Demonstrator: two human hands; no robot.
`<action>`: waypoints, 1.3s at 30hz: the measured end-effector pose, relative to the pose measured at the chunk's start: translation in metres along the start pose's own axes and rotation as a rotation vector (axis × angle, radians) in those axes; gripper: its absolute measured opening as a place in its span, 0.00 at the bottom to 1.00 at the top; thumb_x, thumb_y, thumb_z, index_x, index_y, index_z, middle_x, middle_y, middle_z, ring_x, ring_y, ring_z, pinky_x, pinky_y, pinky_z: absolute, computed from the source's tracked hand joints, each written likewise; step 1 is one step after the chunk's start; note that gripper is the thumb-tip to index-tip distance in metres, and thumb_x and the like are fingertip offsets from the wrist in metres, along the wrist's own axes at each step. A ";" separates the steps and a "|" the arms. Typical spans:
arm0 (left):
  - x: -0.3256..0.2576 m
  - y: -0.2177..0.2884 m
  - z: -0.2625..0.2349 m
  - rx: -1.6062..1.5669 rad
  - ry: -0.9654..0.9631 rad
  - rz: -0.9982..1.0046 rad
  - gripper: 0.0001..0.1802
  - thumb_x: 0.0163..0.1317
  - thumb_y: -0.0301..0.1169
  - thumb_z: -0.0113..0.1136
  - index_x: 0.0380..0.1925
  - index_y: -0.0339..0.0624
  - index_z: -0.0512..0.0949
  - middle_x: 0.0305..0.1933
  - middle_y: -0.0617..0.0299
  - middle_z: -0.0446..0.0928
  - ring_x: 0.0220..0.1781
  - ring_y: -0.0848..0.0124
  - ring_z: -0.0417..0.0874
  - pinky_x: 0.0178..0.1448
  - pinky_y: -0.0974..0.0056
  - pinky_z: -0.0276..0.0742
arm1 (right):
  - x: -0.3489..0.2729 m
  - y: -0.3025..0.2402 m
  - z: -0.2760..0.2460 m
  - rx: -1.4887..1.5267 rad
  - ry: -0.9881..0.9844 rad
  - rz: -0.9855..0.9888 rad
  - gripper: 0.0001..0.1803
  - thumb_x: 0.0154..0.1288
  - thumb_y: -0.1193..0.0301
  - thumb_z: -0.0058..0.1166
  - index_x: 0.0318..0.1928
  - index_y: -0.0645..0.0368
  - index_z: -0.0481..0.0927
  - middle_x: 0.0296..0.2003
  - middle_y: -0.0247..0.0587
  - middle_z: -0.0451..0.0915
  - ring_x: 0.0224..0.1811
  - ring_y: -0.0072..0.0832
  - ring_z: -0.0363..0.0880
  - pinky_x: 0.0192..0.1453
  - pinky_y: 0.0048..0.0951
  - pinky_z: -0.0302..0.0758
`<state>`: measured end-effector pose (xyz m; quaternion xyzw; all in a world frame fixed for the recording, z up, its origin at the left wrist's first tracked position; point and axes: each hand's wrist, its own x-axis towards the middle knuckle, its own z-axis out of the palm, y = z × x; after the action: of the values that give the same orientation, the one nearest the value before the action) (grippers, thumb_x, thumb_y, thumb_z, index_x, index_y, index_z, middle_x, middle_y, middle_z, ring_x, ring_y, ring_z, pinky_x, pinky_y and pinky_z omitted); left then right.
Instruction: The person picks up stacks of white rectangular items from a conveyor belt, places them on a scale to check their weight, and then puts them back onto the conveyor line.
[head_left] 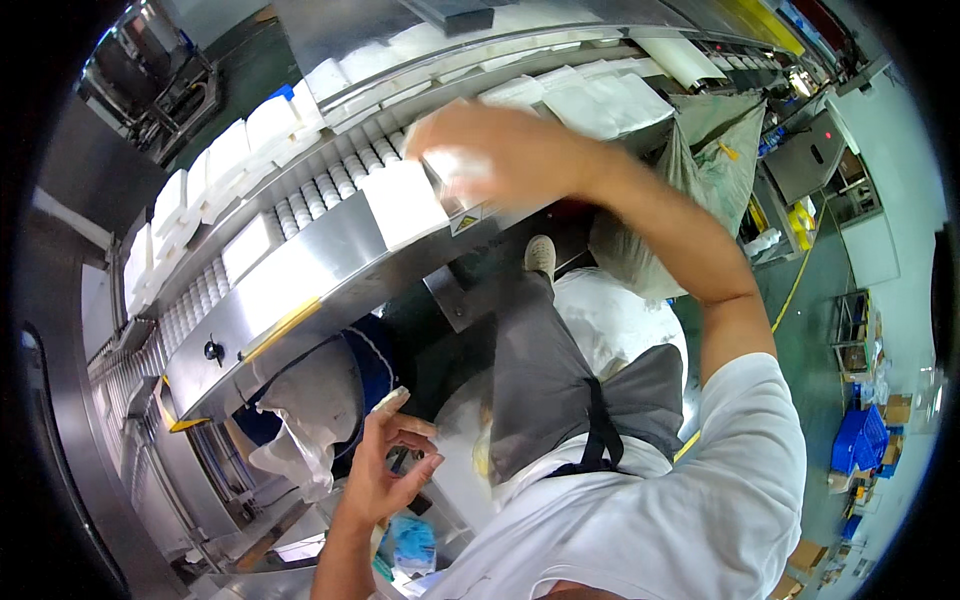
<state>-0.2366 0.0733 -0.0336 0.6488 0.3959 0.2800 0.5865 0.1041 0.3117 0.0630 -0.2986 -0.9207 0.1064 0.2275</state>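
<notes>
My right hand (pixel 490 150), smeared by motion, reaches over the near side of a metal roller conveyor. It is at a white block-shaped bundle (pixel 403 205) that sits on the conveyor's steel edge. Some white material shows beneath the fingers, but whether they grip it is hidden by blur. My left hand (pixel 393 460) is held low in front of the machine, away from the conveyor. Its fingers are curved and apart, with nothing seen between them; something whitish covers one fingertip. Another white bundle (pixel 252 246) lies on the rollers (pixel 313 198) farther left.
White bundles (pixel 270 122) line the conveyor's far side, and flat white stacks (pixel 608 102) lie to the right. A greenish sack (pixel 715 150) hangs near my right arm. Below the conveyor's left part stands a blue container (pixel 372 365) with a whitish bag (pixel 310 400).
</notes>
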 end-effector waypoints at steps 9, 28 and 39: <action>0.003 0.001 -0.001 0.023 -0.042 -0.044 0.48 0.61 0.26 0.73 0.76 0.37 0.55 0.51 0.45 0.81 0.47 0.59 0.87 0.54 0.56 0.84 | 0.050 0.182 -0.086 -0.636 0.087 0.149 0.41 0.64 0.48 0.67 0.71 0.58 0.73 0.70 0.57 0.71 0.75 0.47 0.65 0.79 0.46 0.61; 0.003 0.010 -0.002 0.139 -0.119 -0.097 0.47 0.60 0.28 0.75 0.74 0.36 0.57 0.52 0.45 0.83 0.49 0.57 0.90 0.57 0.53 0.86 | 0.068 0.187 -0.082 -0.599 -0.001 0.253 0.36 0.68 0.55 0.64 0.71 0.56 0.72 0.62 0.54 0.77 0.63 0.42 0.76 0.67 0.45 0.73; 0.007 0.009 0.012 -0.010 -0.009 -0.023 0.46 0.64 0.33 0.73 0.76 0.37 0.57 0.54 0.48 0.79 0.54 0.60 0.84 0.60 0.55 0.83 | -0.007 0.185 -0.100 -0.450 0.263 0.165 0.32 0.70 0.60 0.63 0.71 0.56 0.72 0.57 0.52 0.81 0.56 0.39 0.82 0.60 0.44 0.79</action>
<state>-0.2212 0.0732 -0.0277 0.6426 0.3993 0.2721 0.5946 0.2503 0.4620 0.0867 -0.4271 -0.8562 -0.1221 0.2637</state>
